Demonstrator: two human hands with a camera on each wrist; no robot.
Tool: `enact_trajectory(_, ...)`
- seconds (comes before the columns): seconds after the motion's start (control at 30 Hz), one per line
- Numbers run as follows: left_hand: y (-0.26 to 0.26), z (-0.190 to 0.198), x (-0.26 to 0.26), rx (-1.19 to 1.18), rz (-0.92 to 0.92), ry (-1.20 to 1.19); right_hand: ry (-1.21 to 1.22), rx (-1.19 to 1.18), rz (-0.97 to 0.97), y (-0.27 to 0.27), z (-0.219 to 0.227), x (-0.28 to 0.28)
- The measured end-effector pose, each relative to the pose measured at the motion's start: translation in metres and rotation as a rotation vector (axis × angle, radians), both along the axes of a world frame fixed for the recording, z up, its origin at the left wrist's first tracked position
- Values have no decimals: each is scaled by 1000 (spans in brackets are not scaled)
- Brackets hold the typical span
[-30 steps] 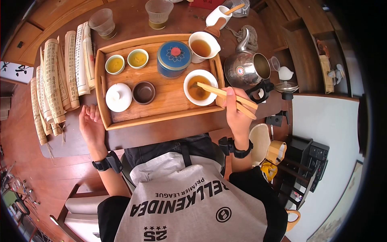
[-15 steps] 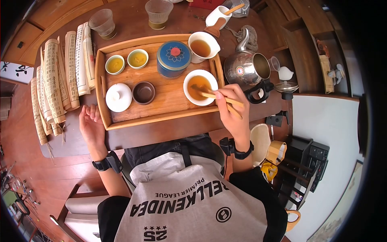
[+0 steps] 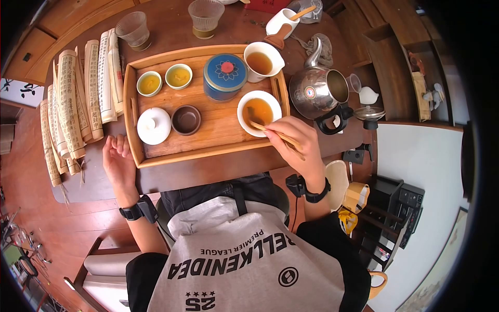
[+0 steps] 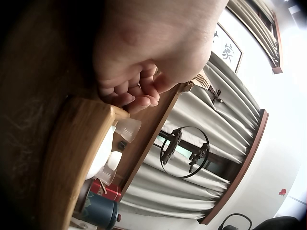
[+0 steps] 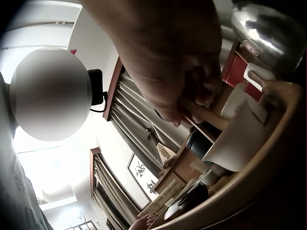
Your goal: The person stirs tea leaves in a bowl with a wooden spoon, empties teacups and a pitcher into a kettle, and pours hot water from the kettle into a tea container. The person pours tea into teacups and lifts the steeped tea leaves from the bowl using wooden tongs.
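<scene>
My right hand (image 3: 299,145) pinches a pair of wooden tea tongs (image 3: 287,140) at the right front of the wooden tray (image 3: 215,132). Their tips reach into the amber tea inside a white bowl (image 3: 240,114), where a dark patch shows near them. In the right wrist view, the tongs (image 5: 206,115) slant over the rim of the bowl (image 5: 237,141). With fingers loosely curled and nothing in them, my left hand (image 3: 118,161) rests on the table beside the tray's front left corner. The left wrist view shows its fingertips close to the tray wall (image 4: 79,158).
On the tray stand two tea-filled cups (image 3: 149,83), a white lid (image 3: 154,126), a dark cup (image 3: 186,120), a blue tin (image 3: 225,77) and a white pitcher (image 3: 264,73). A steel kettle (image 3: 312,91) stands right of it, paper scrolls (image 3: 67,104) left, glasses (image 3: 206,18) behind.
My right hand has moved left and toward me and turned over, swinging the tongs so their tips shift within the bowl. The left hand stays put.
</scene>
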State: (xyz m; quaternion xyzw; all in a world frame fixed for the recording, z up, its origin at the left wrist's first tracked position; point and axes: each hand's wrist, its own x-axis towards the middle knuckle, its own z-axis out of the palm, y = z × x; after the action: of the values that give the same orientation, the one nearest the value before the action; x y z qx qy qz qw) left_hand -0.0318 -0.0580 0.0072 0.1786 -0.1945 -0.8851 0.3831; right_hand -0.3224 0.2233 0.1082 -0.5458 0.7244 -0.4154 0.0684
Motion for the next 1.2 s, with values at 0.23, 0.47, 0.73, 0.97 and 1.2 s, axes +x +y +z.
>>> enact_trajectory(0.23,-1,0,1,-1,-14,3,-87,13,6,2,-2,-3)
enact_trajectory(0.47,0,0,0,-6,-5,-8,-154,-12,-121,2,1,-4)
enact_trajectory(0.73,-1,-1,0,-13,2,-8,-198,-46,-144,-2,-1,-5)
enact_trajectory(0.97,0,1,0,-2,6,-10,-102,-57,-139,-10,-4,-3)
enact_trajectory(1.2,0,-1,1,2,8,-10,-149,-42,-205,-5,-6,-1)
